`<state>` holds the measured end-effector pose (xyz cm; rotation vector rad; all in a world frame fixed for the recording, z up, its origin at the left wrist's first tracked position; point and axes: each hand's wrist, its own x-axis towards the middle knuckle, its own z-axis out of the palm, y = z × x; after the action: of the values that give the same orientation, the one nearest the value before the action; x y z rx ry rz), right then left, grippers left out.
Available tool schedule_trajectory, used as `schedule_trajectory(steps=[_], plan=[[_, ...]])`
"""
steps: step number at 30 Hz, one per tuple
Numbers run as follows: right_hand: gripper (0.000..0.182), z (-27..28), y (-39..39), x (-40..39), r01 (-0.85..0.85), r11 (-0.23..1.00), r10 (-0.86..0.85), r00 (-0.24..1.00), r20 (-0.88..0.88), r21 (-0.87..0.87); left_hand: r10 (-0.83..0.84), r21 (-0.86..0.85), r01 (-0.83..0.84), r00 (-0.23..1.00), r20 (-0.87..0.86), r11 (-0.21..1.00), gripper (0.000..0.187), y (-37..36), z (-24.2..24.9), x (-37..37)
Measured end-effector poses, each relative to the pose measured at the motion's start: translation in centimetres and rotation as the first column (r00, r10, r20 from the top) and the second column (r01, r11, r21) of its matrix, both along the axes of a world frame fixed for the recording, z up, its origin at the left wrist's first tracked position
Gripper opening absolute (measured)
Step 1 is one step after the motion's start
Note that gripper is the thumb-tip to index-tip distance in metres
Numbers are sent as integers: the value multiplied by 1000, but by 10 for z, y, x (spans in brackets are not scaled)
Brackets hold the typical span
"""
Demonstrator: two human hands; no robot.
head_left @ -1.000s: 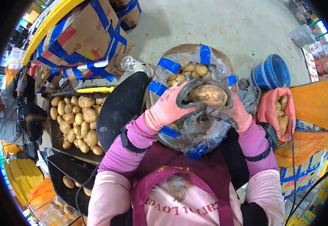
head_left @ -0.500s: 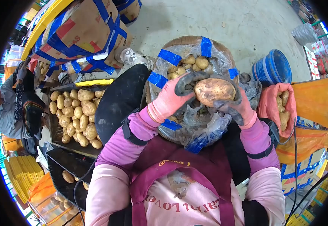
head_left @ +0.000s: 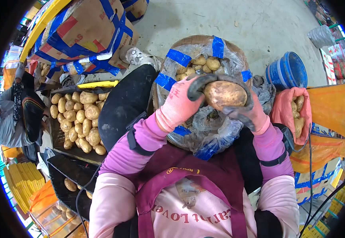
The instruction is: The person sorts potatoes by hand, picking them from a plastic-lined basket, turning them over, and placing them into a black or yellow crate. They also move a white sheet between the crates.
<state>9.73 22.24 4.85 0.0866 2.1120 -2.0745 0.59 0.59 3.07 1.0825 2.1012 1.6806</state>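
Observation:
Between my two gloved hands is a large brown potato (head_left: 225, 96) with darker, dirt-like patches. My left hand (head_left: 186, 97), in a pink glove with dark grey fingers, closes on its left side. My right hand (head_left: 249, 109), in a matching glove, wraps round its right side and underside. Beneath them stands a round cardboard container (head_left: 198, 39) lined with clear plastic and blue tape. Several smaller potatoes (head_left: 212, 63) lie inside it, towards the far side. My hands and the held potato hide part of what the container holds.
Left of my knee, a dark crate (head_left: 49, 133) holds many potatoes, with a black tray (head_left: 67, 170) nearer me. A pink sack (head_left: 285, 115) of potatoes and a blue bucket (head_left: 287, 71) stand right. Taped boxes (head_left: 85, 35) are far left. Another person (head_left: 11, 119) sits at the left edge.
My left fingers have shifted onto the potato's near-left side, and my right fingers now reach over its far edge. The potato stays almost in place, turned slightly.

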Motion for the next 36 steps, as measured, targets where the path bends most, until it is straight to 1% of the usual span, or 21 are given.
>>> schedule_trajectory(steps=[2, 3, 5, 6, 8, 9, 11, 12, 15, 16, 17, 19, 20, 23, 24, 27, 28, 30, 31, 34, 36], plan=[[80, 4, -1, -1, 25, 993, -16, 996, 83, -117, 119, -27, -119, 993, -5, 993, 40, -2, -1, -5], [83, 9, -3, -2, -28, 989, 27, 1000, -10, -145, 40, 43, -65, 900, 434, 997, 33, -4, 1, -10], [85, 12, -1, -3, -81, 983, 64, 992, -108, -166, -290, 315, 79, 643, 709, 946, 33, -15, 9, -19], [86, 11, 3, -5, -91, 996, 86, 983, -164, -19, -291, 316, 80, 644, 708, 946, 33, -13, 4, -17], [87, 14, 4, -6, -88, 988, 115, 969, -217, 131, -85, 200, 16, 936, 342, 980, 35, -5, -7, -11], [85, 20, 1, -6, -108, 979, 153, 951, -269, 174, -88, 203, 18, 936, 340, 979, 35, -6, -6, -12], [84, 31, -3, -5, -123, 968, 190, 930, -313, 221, -277, 319, 81, 719, 637, 944, 41, -8, 3, -15], [83, 36, -6, -5, -68, 908, 220, 917, -333, 414, -359, 398, 71, 596, 718, 915, 54, -7, 12, -11], [83, 34, -11, -6, 75, 751, 259, 881, -397, 656, -418, 450, 101, 588, 693, 887, 64, 2, 10, -1], [83, 31, -12, -6, 151, 683, 273, 855, -441, 715, -311, 351, 152, 832, 458, 924, 72, 8, -6, -3], [83, 24, -14, -5, 152, 683, 273, 855, -442, 715, -311, 350, 152, 833, 458, 924, 72, 11, -6, -1], [85, 7, -18, -3, 294, 880, -96, 880, -466, 374, -235, 404, 27, 848, 475, 914, 75, 13, -5, 6], [85, 6, -14, -5, 294, 879, -94, 879, -468, 375, -66, 282, -38, 934, 351, 959, 74, 13, -6, 7], [83, 6, -5, -9, 186, 923, -77, 947, -311, 337, 47, 179, -43, 999, -19, 983, 71, 9, -6, 5], [82, 7, -6, -8, 186, 914, -59, 941, -333, 362, 46, 179, -42, 999, -20, 983, 71, 10, -5, 5], [83, 11, -9, -5, 188, 887, 13, 903, -430, 422, -145, 437, -76, 881, 451, 896, 76, 12, 3, 6], [85, 13, -10, -4, 192, 868, 73, 864, -498, 459, -144, 438, -79, 880, 452, 896, 76, 10, 8, 4], [85, 17, -11, -4, 212, 843, 118, 825, -553, 495, -282, 479, -183, 612, 739, 858, 73, 6, 22, -2], [85, 19, -11, -5, 239, 816, 161, 780, -605, 526, -283, 481, -183, 613, 738, 858, 73, 2, 24, -4], [82, 27, -20, -6, 289, 810, 78, 809, -582, 510, -145, 176, 95, 943, 300, 980, 61, -6, 28, -6], [80, 18, -18, -6, 221, 889, 16, 861, -508, 402, -123, 223, 70, 966, 229, 972, 61, -3, 21, -5]])
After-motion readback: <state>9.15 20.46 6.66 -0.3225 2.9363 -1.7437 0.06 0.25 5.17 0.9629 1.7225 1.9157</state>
